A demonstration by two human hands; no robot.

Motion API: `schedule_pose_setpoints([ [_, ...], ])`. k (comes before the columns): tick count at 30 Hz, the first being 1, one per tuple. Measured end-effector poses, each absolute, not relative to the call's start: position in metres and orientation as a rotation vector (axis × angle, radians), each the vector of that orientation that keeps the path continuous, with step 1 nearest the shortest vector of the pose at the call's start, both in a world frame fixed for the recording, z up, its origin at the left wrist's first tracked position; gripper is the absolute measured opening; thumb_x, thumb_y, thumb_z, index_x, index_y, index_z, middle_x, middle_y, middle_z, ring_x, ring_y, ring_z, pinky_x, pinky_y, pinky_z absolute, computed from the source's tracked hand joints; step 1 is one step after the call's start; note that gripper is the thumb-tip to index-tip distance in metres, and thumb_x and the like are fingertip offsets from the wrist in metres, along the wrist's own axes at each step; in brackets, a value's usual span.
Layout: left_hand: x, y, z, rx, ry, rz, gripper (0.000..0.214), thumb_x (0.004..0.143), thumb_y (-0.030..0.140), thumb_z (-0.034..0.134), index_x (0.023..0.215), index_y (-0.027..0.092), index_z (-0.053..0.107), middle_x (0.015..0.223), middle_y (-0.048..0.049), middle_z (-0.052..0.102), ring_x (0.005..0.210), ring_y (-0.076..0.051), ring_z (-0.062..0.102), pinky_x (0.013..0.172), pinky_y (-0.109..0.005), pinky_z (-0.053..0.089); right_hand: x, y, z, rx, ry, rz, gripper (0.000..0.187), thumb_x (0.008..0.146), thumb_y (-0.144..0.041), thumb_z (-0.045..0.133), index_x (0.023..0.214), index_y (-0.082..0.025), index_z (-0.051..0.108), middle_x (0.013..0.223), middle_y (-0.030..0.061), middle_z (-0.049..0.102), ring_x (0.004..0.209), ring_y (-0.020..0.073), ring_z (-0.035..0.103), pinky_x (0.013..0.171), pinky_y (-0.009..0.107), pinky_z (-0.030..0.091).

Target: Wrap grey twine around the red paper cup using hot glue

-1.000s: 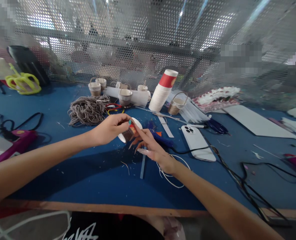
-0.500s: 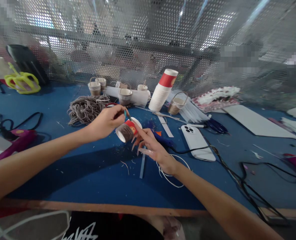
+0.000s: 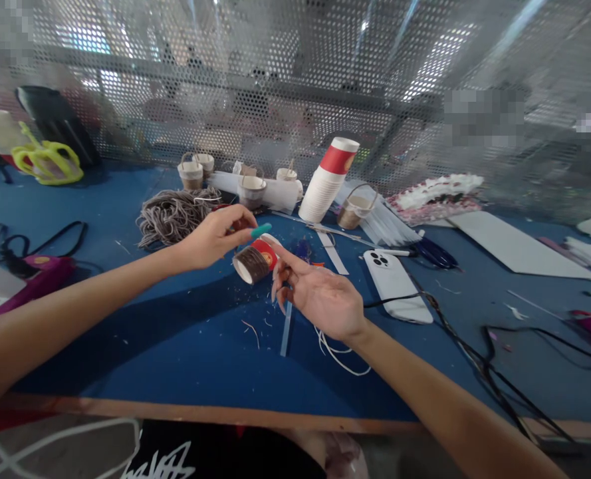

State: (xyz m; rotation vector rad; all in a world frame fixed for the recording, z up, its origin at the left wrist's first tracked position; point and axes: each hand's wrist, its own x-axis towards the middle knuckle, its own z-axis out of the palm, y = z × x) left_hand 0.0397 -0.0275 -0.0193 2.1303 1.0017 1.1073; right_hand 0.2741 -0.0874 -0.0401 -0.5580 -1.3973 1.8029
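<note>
A red-and-white paper cup (image 3: 266, 254) lies tilted on its side in front of me, brown cord (image 3: 252, 263) wound around the end nearer to me. My left hand (image 3: 221, 233), just left of the cup, pinches a small teal tool (image 3: 261, 231) between thumb and fingers; its exact kind is unclear. From the right, my right hand (image 3: 315, 286) reaches with the palm partly turned up. Its index finger is stretched to the cup's red side, while the other fingers are loosely bent and apart. Part of the cup's far rim is hidden behind that finger.
Behind the hands are a grey yarn bundle (image 3: 175, 216), small cord-wrapped cup baskets (image 3: 252, 191) and a leaning paper cup stack (image 3: 322, 186). A white phone (image 3: 397, 286) and black cables (image 3: 459, 339) lie right. A clear strip (image 3: 286, 330) lies near the cup.
My left hand has moved the teal tool up off the cup, and more of it shows. My right hand has rolled palm-up, its fingers curling more. The cup has barely shifted.
</note>
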Motion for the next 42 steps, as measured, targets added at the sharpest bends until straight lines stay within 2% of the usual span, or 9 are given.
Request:
schedule_pose_setpoints([
  [3, 0.045, -0.036, -0.019, 2.369, 0.903, 1.055, 0.014, 0.091, 0.028, 0.055, 0.085, 0.017, 0.061, 0.076, -0.0002, 0.06, 0.068, -0.011, 0.053, 0.065, -0.023, 0.044, 0.273, -0.088, -0.041, -0.491, -1.292, 1.933, 0.052, 0.082, -0.047, 0.047, 0.121, -0.019, 0.068, 0.106, 0.009, 0.057, 0.086, 0.0198, 0.053, 0.064, 0.03, 0.048],
  [7, 0.047, -0.041, -0.016, 2.466, 0.813, 1.089, 0.024, 0.092, 0.02, 0.05, 0.068, 0.017, 0.053, 0.066, 0.0012, 0.054, 0.063, -0.009, 0.046, 0.062, -0.022, 0.041, 0.273, -0.087, -0.04, -0.481, -1.227, 2.03, 0.053, 0.084, -0.053, 0.048, 0.116, -0.017, 0.069, 0.104, 0.0085, 0.057, 0.086, 0.0189, 0.053, 0.065, 0.029, 0.048],
  [12, 0.043, -0.04, -0.01, 2.283, 0.806, 0.921, 0.029, 0.087, 0.03, 0.062, 0.063, 0.016, 0.055, 0.06, 0.0029, 0.051, 0.058, -0.008, 0.042, 0.056, -0.021, 0.035, 0.276, -0.083, -0.039, -0.527, -1.227, 1.987, 0.055, 0.089, -0.055, 0.04, 0.11, -0.015, 0.07, 0.099, 0.0103, 0.06, 0.082, 0.0191, 0.053, 0.062, 0.029, 0.047],
  [16, 0.042, -0.038, -0.008, 2.008, 0.663, 0.759, 0.032, 0.082, 0.035, 0.068, 0.061, 0.016, 0.054, 0.06, 0.0028, 0.05, 0.057, -0.008, 0.042, 0.054, -0.021, 0.034, 0.278, -0.08, -0.042, -0.408, -1.21, 2.086, 0.06, 0.088, -0.06, 0.046, 0.114, -0.011, 0.072, 0.093, 0.0089, 0.064, 0.079, 0.0177, 0.057, 0.063, 0.027, 0.046],
  [20, 0.044, -0.038, -0.006, 1.839, 0.598, 0.751, 0.038, 0.077, 0.036, 0.074, 0.057, 0.016, 0.049, 0.056, 0.0046, 0.044, 0.055, -0.007, 0.036, 0.053, -0.021, 0.032, 0.278, -0.08, -0.044, -0.33, -1.141, 2.168, 0.063, 0.087, -0.061, 0.05, 0.118, -0.011, 0.071, 0.094, 0.0078, 0.066, 0.081, 0.0175, 0.057, 0.064, 0.027, 0.046],
  [23, 0.046, -0.039, -0.006, 1.752, 0.6, 0.756, 0.039, 0.073, 0.037, 0.077, 0.055, 0.016, 0.049, 0.056, 0.0042, 0.045, 0.055, -0.007, 0.037, 0.053, -0.022, 0.032, 0.279, -0.081, -0.043, -0.327, -1.172, 2.161, 0.063, 0.088, -0.061, 0.05, 0.119, -0.011, 0.071, 0.094, 0.0081, 0.066, 0.082, 0.0175, 0.057, 0.066, 0.027, 0.047],
  [36, 0.05, -0.045, -0.005, 1.7, 0.67, 0.796, 0.037, 0.07, 0.033, 0.072, 0.052, 0.019, 0.043, 0.054, 0.0034, 0.043, 0.053, -0.009, 0.04, 0.051, -0.025, 0.035, 0.274, -0.086, -0.036, -0.417, -1.303, 2.04, 0.063, 0.084, -0.063, 0.046, 0.112, -0.014, 0.072, 0.091, 0.0084, 0.063, 0.075, 0.018, 0.053, 0.061, 0.029, 0.046],
  [42, 0.04, -0.033, -0.011, 1.514, 0.685, 0.97, 0.037, 0.062, 0.034, 0.076, 0.055, 0.019, 0.043, 0.055, 0.0039, 0.046, 0.048, -0.007, 0.042, 0.046, -0.023, 0.033, 0.282, -0.08, -0.034, -0.493, -1.258, 1.974, 0.062, 0.087, -0.06, 0.044, 0.123, -0.017, 0.069, 0.096, 0.0081, 0.062, 0.08, 0.0173, 0.055, 0.062, 0.027, 0.047],
])
